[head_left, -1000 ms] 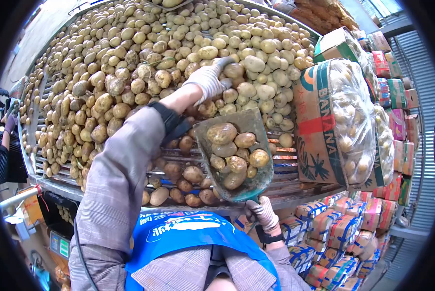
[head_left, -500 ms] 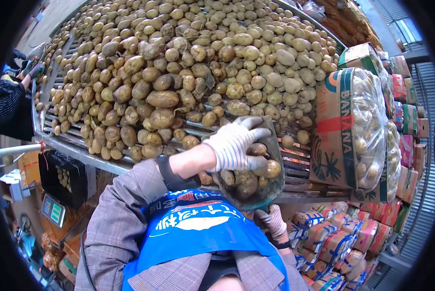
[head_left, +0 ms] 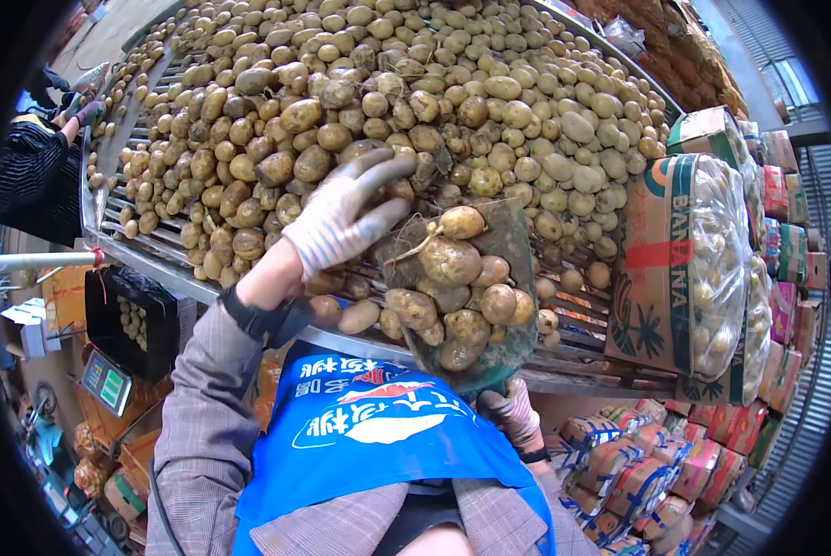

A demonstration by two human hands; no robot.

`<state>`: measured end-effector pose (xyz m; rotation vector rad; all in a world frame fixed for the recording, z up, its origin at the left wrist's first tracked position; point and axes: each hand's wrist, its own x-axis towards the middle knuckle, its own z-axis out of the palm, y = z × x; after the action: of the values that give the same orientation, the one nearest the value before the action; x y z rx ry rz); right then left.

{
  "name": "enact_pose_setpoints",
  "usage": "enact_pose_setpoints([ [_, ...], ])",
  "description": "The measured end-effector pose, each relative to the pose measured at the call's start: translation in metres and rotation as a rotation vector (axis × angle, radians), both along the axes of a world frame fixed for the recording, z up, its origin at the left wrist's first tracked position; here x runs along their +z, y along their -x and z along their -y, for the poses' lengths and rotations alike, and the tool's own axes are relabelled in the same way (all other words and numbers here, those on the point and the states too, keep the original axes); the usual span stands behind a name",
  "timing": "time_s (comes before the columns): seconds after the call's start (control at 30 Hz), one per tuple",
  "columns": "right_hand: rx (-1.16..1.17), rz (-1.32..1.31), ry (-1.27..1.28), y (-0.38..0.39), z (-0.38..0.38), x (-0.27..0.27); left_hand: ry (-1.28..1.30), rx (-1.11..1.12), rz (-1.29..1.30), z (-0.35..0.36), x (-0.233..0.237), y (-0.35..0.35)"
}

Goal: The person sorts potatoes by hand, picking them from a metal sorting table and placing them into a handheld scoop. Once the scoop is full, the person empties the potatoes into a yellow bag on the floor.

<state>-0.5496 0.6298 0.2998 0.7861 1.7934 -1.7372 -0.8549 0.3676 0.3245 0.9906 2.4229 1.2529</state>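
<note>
The left hand (head_left: 348, 215), fingers spread, has quit the now fuller scoop (head_left: 506, 360) for potatoes (head_left: 275, 168) left of it, while the right hand (head_left: 511, 414) seemingly grips it.

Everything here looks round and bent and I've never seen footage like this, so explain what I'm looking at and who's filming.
There's no robot here, just someone in a blue apron wearing a head camera that looks forward and down; every picture comes from it. Potatoes cover much of a slatted table. The gloved right hand grips a scoop with several potatoes in it. The gloved left hand is spread open at the heap; whether it touches any, I can't tell.
</note>
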Motion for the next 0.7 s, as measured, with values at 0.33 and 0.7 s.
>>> enact_pose_setpoints([
  [0.33,-0.137,0.020,-0.002,0.019,0.049,0.030,0.500,0.124,-0.169,0.018,-0.087,0.006],
  [0.7,-0.244,0.116,-0.124,0.007,0.108,0.032,0.641,-0.319,-0.492,0.029,-0.022,0.051],
])
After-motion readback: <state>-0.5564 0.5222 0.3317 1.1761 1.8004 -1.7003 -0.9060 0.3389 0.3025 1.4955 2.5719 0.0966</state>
